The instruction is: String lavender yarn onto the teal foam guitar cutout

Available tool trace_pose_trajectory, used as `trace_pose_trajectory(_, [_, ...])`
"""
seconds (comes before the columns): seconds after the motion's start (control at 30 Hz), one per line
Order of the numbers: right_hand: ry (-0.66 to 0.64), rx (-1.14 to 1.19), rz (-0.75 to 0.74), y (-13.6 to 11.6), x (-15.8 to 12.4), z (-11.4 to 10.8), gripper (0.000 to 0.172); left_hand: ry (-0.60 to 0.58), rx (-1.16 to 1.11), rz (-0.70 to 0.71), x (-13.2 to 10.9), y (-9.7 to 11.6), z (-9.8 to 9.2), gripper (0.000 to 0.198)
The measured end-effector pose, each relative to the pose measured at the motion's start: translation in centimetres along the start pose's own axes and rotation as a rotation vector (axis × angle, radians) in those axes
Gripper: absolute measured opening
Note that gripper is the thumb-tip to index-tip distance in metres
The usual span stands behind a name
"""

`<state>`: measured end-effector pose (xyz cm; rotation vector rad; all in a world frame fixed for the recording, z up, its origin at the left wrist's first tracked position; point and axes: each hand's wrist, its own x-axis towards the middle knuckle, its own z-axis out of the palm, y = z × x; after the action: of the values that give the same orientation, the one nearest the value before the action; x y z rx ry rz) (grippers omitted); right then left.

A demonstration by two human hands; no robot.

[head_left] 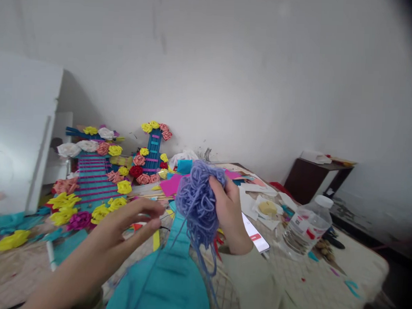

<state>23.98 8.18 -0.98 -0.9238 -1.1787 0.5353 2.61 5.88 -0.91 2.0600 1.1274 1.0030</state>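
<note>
Yarn (200, 200), purple and tangled, is squeezed in the fingers of the right hand (233, 215), bunched to their left, with loose ends hanging down. The left hand (129, 226) is near it, its bent fingers and thumb a little apart. Below is a blue-green shape (169, 282). Farther back, bright flowers (63, 201) sit near the wall (212, 73).

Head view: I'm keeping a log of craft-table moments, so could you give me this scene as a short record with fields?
Right hand: closed grip on a bundle of blue-purple yarn
Left hand: beside the bundle, apart from it, thumb and fingers parted
Yarn ends: loose strands hanging below the bundle
Below the yarn: turquoise guitar-like shape
Left side: blue piece with purple strips, paper flowers around it
Right side: clear bottle, white cap; lit phone
Behind: pale wall
</note>
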Motion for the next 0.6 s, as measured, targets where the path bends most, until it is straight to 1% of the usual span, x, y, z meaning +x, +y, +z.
trace_pose_trajectory(0.03, [-0.046,-0.018,-0.028,-0.7,-0.4,0.5,0.019,0.072,-0.037,0.016,0.1,0.5,0.5,0.024])
trace_pose_trajectory(0.1, [-0.125,-0.032,-0.054,-1.7,-1.4,1.2,0.017,0.187,-0.107,0.020,0.1,1.1,1.3,0.032])
trace_pose_trajectory(0.17, [-0.216,-0.030,-0.055,-2.1,-2.3,1.7,0.017,0.241,-0.142,0.004,0.0,1.3,1.8,0.045])
trace_pose_trajectory(0.23, [-0.299,-0.029,-0.048,-2.2,-3.0,1.8,0.020,0.215,-0.154,-0.039,0.0,1.1,2.1,0.048])
trace_pose_trajectory(0.3, [-0.348,-0.045,-0.044,-2.1,-3.4,1.8,0.019,0.151,-0.177,-0.075,0.1,0.7,2.0,0.040])
trace_pose_trajectory(0.37, [-0.366,-0.060,-0.042,-2.0,-3.6,1.7,0.022,0.115,-0.211,-0.084,0.3,0.5,1.9,0.032])
trace_pose_trajectory(0.47, [-0.392,-0.065,-0.060,-1.9,-3.7,1.6,0.039,0.156,-0.265,-0.070,0.4,0.6,1.7,0.023])
trace_pose_trajectory(0.5, [-0.410,-0.072,-0.071,-1.9,-3.7,1.5,0.042,0.176,-0.294,-0.066,0.4,0.8,1.7,0.021])
trace_pose_trajectory(0.53, [-0.428,-0.083,-0.082,-1.9,-3.7,1.5,0.042,0.196,-0.336,-0.063,0.4,1.1,1.7,0.019])
trace_pose_trajectory(0.6, [-0.452,-0.106,-0.105,-1.9,-3.6,1.4,0.035,0.223,-0.443,-0.083,0.4,1.7,1.9,0.019])
